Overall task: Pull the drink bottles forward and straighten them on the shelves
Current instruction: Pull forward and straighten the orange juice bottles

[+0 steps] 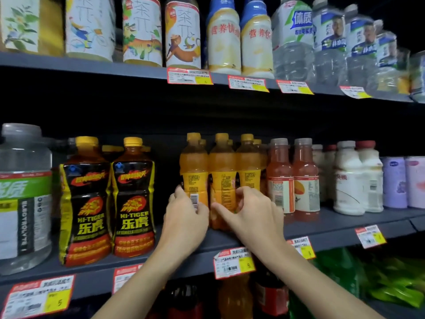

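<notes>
Three orange drink bottles with yellow caps and yellow labels stand upright in a row on middle shelf (345, 223), set back from front edge, sides touching.
- left orange bottle (193, 171): barcode facing out; left hand (186, 217) grips lower body.
- middle orange bottle (222, 178): label turned sideways; right hand (250, 217) holds lower body, fingers (243, 192) curled round it.
- right orange bottle (248, 166): unheld, just beside red juice bottles (279, 176).
- More yellow caps behind, probably second row.
- Two black Hi-Tiger bottles (134, 199) further left across a gap: upright, near front edge, labels forward.
</notes>
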The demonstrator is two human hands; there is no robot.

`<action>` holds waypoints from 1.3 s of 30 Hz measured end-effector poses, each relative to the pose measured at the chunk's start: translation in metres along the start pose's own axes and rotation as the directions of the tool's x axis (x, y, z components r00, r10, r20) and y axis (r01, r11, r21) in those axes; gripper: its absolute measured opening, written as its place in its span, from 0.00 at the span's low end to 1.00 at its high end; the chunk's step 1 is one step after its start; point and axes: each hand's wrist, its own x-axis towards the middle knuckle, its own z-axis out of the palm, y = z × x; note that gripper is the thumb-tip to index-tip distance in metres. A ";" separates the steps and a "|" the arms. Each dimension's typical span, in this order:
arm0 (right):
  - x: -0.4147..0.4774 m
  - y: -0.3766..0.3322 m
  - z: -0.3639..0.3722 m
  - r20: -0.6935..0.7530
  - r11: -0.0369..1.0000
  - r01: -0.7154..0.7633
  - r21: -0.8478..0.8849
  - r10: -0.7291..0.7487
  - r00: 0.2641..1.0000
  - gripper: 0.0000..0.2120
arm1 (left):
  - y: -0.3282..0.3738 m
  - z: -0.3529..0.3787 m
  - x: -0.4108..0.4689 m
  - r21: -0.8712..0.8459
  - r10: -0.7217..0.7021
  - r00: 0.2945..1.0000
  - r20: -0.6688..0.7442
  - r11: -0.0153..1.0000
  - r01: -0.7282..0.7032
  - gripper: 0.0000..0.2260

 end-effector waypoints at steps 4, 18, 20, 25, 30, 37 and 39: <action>-0.001 0.011 0.011 0.027 0.991 0.013 0.135 -0.017 0.999 0.30 | -0.003 0.006 -0.003 0.076 0.069 0.997 -0.047 0.995 -0.065 0.15; 0.005 0.011 -0.001 0.217 0.970 -0.029 0.242 -0.025 0.976 0.30 | 0.004 -0.001 -0.009 0.087 0.060 0.998 -0.025 0.995 -0.057 0.22; 0.004 0.011 0.000 0.187 0.973 -0.020 0.229 -0.024 0.982 0.28 | 0.001 0.000 -0.008 0.083 0.073 0.997 -0.034 0.994 -0.070 0.22; 0.003 0.009 0.003 0.129 0.981 -0.015 0.192 -0.010 0.992 0.28 | -0.006 0.002 -0.004 0.064 0.120 0.991 -0.050 0.991 -0.117 0.21; 0.004 0.005 0.002 0.089 0.987 -0.027 0.160 0.013 0.996 0.28 | -0.010 0.003 -0.001 0.042 0.129 0.991 -0.025 0.991 -0.128 0.21; 0.005 0.001 0.004 0.053 0.995 -0.013 0.102 0.008 0.999 0.25 | -0.012 0.006 0.001 0.006 0.159 0.987 -0.029 0.987 -0.158 0.17; 0.003 0.002 0.003 0.042 0.994 -0.020 0.108 0.016 0.999 0.24 | -0.011 0.006 0.001 -0.013 0.147 0.989 -0.020 0.989 -0.147 0.19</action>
